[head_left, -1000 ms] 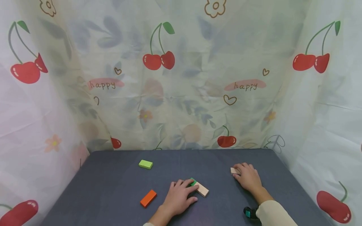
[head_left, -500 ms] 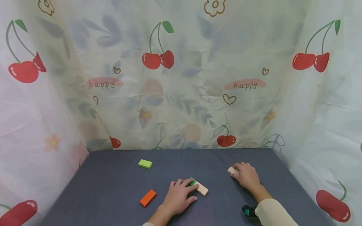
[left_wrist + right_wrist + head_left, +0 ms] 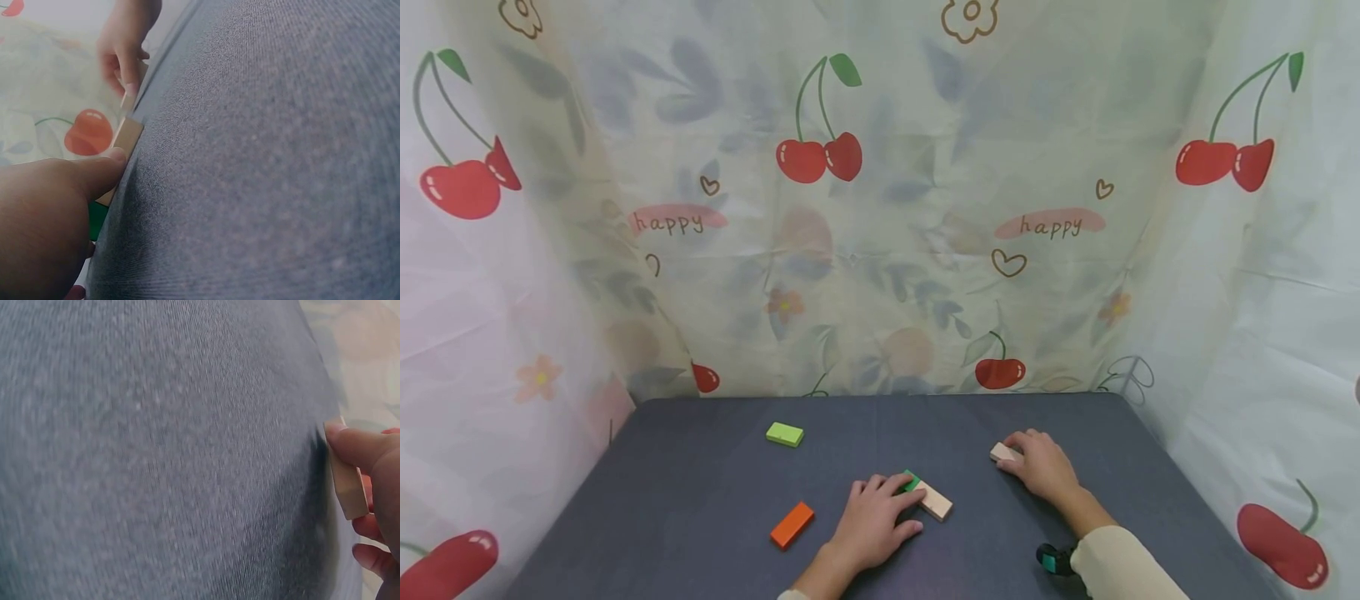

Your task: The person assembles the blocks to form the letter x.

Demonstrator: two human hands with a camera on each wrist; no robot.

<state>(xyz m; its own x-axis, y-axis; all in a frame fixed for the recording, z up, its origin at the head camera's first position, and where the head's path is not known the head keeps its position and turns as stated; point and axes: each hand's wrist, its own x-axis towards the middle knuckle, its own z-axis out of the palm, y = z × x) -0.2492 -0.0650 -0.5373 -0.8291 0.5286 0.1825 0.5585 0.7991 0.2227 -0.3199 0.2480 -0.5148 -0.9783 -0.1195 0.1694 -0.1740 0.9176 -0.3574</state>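
With thumb and fingers, my right hand [image 3: 1047, 468] grips a plain wooden block [image 3: 999, 452] on the right half of the table. The right wrist view shows the thumb along one face of that block [image 3: 345, 478], fingers on the other side. Nearer the middle, my left hand [image 3: 871, 523] rests with spread fingers on a green block [image 3: 912, 479] and touches a second plain wooden block [image 3: 937, 504], set end to end with it. The thumb stands apart from them in the head view. The left fingers partly cover the green block.
An orange block [image 3: 792, 526] lies left of my left hand. Farther back is a lime-green block [image 3: 785, 434]. Dark cloth covers the table [image 3: 700, 467], and a cherry-print curtain [image 3: 880, 275] encloses it behind and at both sides. A black wrist strap [image 3: 1054, 559] shows by the right sleeve.
My right hand has slid left across the table with its wooden block, closer to the pair of blocks. The left hand, the orange block and the lime-green block have stayed put.
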